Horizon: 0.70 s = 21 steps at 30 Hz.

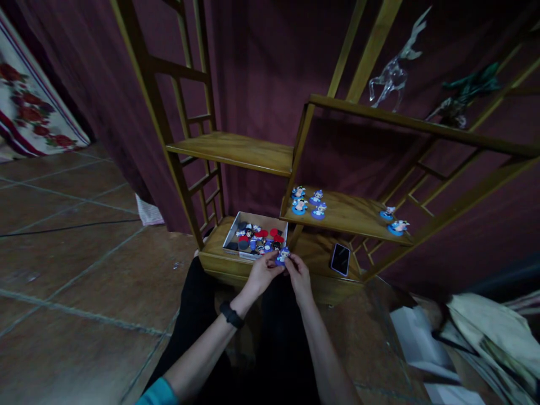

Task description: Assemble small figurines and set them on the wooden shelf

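Between my two hands is a small purple-and-white figurine [282, 256] on a purple base. My left hand [265, 272] pinches its left side, a dark band on that wrist. The fingers of my right hand [298, 274] close on its right side. Just behind them, a shallow cardboard box [234, 224] holds a jumble of small figurines with red, dark and purple round bases. Up on the middle shelf, two purple-based figurines [319, 210] stand beside blue-based figurines [299, 206]. Two more blue-based figurines [397, 227] are at that shelf's right end.
A phone [340, 259] lies on the lower shelf to the right. The wooden display rack [236, 149] has uprights and shelf edges around the box. Higher up stand a clear glass deer [390, 79] and a green ornament [472, 84]. White boxes [422, 340] sit on the floor at right.
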Each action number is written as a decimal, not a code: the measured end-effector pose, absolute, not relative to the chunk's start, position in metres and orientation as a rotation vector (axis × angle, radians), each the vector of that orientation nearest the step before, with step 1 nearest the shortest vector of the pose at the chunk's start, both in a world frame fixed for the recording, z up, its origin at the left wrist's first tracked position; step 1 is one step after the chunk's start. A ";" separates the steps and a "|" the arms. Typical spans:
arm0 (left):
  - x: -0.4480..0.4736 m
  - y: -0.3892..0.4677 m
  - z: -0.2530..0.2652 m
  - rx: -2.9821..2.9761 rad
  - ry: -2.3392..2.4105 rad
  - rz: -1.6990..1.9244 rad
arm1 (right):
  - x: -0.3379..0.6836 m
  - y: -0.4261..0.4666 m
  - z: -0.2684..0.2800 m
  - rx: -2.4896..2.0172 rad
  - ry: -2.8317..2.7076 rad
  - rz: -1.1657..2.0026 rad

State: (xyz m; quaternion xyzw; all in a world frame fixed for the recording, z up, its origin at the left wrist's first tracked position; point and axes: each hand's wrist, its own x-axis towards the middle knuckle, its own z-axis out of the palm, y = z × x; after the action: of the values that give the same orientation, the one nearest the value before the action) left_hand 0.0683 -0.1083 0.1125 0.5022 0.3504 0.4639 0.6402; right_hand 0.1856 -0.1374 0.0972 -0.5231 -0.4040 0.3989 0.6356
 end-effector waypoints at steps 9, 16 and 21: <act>0.043 -0.124 0.123 0.869 0.773 1.122 | 0.167 -0.149 0.106 -1.197 -0.914 0.932; 0.018 -0.141 0.131 0.637 0.682 1.139 | 0.139 -0.157 0.110 -1.150 -0.896 1.011; 0.005 -0.146 0.128 0.596 0.671 1.149 | 0.125 -0.162 0.112 -1.126 -0.895 1.056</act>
State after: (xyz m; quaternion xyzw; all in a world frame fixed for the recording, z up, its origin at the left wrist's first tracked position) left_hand 0.0046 -0.1465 0.1282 0.2721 0.3067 0.5249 0.7459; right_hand 0.1254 -0.1625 0.1118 -0.4910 -0.3904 0.4609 0.6277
